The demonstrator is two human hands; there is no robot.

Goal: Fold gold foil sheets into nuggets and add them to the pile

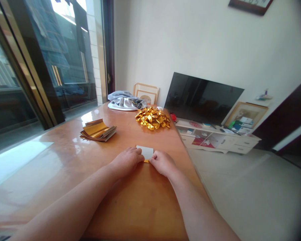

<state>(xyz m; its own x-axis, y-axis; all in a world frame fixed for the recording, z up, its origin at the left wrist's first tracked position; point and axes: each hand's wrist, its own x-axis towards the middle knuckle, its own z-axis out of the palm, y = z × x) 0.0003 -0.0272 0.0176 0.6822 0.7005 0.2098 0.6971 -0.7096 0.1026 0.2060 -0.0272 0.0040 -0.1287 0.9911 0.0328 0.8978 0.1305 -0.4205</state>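
A small sheet of foil paper [145, 152] lies pale side up on the table, its near edge folded over in a narrow gold strip. My left hand [130, 159] rests at the left end of that fold, fingers bent and pressed on the paper. At the right end, my right hand [163, 162] pinches the folded edge between thumb and curled fingers. Ahead and to the left sits a loose stack of gold foil sheets [98, 130]. Beyond the paper is a heap of folded gold foil pieces [153, 118].
The glossy wooden table [130, 207] has its right edge close beside my right forearm. Bundled grey cloth [125, 101] lies at its far end. A television [203, 98] stands over a white cabinet [225, 142] on the right. Glass doors [65, 50] are at the left.
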